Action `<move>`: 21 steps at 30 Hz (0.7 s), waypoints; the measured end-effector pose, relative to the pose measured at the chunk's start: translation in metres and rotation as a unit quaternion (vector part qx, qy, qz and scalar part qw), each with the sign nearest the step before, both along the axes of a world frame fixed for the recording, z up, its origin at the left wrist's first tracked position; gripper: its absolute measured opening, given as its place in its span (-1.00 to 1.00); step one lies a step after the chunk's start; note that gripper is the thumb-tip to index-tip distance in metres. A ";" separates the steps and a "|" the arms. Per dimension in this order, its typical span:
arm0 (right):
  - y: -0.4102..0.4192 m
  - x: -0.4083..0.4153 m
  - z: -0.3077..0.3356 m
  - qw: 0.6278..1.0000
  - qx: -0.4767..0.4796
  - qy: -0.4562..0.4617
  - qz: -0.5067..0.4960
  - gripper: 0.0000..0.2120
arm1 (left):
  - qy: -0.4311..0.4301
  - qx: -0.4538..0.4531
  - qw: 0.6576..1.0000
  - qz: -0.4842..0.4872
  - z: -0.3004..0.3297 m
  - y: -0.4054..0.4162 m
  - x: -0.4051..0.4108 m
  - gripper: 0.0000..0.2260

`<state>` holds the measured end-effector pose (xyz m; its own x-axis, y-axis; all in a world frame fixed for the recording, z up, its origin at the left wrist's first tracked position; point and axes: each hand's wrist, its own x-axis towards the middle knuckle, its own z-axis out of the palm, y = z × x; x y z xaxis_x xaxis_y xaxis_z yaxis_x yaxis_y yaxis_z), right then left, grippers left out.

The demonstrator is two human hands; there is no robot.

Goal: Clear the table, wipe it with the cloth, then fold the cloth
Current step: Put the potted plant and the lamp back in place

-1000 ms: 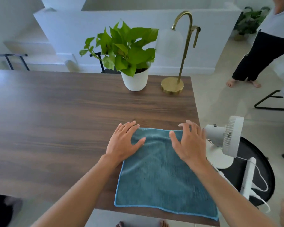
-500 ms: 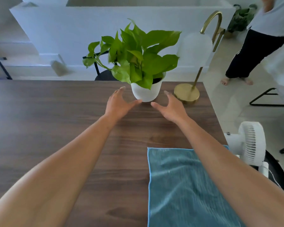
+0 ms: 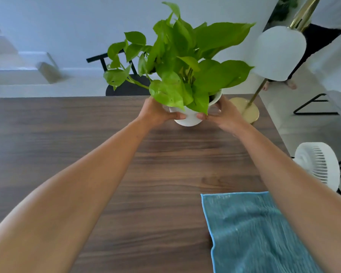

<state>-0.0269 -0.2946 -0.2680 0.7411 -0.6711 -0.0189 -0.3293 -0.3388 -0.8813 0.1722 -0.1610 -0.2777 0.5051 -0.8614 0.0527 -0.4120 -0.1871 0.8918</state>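
A leafy green plant in a white pot [image 3: 189, 119] stands at the far side of the dark wooden table [image 3: 87, 144]. My left hand [image 3: 158, 112] grips the pot's left side and my right hand [image 3: 224, 115] grips its right side, thumbs nearly meeting in front. Whether the pot's base touches the table I cannot tell. A blue cloth [image 3: 250, 231] lies flat near the table's front right, partly under my right forearm. A brass lamp with a white shade [image 3: 278, 54] has its round base [image 3: 248, 111] just right of the pot.
A white fan [image 3: 319, 164] stands off the table's right edge. A black chair [image 3: 126, 85] sits behind the far edge. A person's legs show at the top right, beside a black metal frame [image 3: 315, 107] on the floor.
My hands left the cloth, reached across the table and closed around the plant pot. The camera moved forward and closer to the plant.
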 end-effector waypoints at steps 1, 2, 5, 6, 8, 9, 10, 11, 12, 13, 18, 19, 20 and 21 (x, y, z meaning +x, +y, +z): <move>0.001 0.001 0.000 1.000 0.000 0.003 0.002 -0.17 | 0.009 -0.004 1.000 0.000 0.001 0.000 0.000 -0.34; 0.003 0.001 0.000 1.000 0.000 0.004 0.003 -0.19 | 0.018 -0.008 1.000 0.002 0.002 0.000 0.000 -0.34; 0.009 0.002 0.000 1.000 -0.009 0.005 0.007 -0.25 | 0.026 -0.009 1.000 0.008 0.008 0.006 -0.001 -0.34; 0.012 0.002 0.002 1.000 -0.014 0.005 0.010 -0.26 | 0.023 -0.009 1.000 0.010 0.011 0.011 -0.001 -0.34; 0.020 0.002 0.008 1.000 -0.025 0.003 0.018 -0.27 | 0.019 -0.011 1.000 0.015 0.018 0.023 -0.003 -0.34; 0.025 0.003 0.012 0.999 -0.030 -0.002 0.026 -0.26 | 0.015 -0.014 1.000 0.023 0.022 0.030 -0.005 -0.35; 0.030 0.003 0.016 0.999 -0.036 -0.009 0.037 -0.26 | 0.012 -0.021 0.999 0.033 0.026 0.039 -0.007 -0.36; 0.035 0.005 0.021 0.998 -0.042 -0.014 0.049 -0.26 | 0.011 -0.029 0.999 0.044 0.031 0.049 -0.009 -0.37; 0.041 0.007 0.025 0.997 -0.048 -0.016 0.061 -0.25 | 0.013 -0.036 0.998 0.055 0.036 0.059 -0.010 -0.36; 0.047 0.009 0.030 0.996 -0.052 -0.017 0.076 -0.23 | 0.015 -0.040 0.997 0.066 0.041 0.071 -0.012 -0.35; 0.086 0.025 0.048 0.987 -0.052 -0.038 0.150 -0.24 | -0.015 -0.030 0.992 0.124 0.066 0.133 -0.020 -0.35; 0.095 0.029 0.050 0.984 -0.053 -0.041 0.163 -0.25 | -0.018 -0.032 0.990 0.136 0.069 0.146 -0.021 -0.36; 0.105 0.033 0.051 0.982 -0.054 -0.043 0.177 -0.26 | -0.018 -0.035 0.988 0.149 0.072 0.160 -0.020 -0.36; 0.115 0.037 0.052 0.979 -0.054 -0.047 0.192 -0.28 | -0.015 -0.037 0.986 0.162 0.073 0.174 -0.020 -0.35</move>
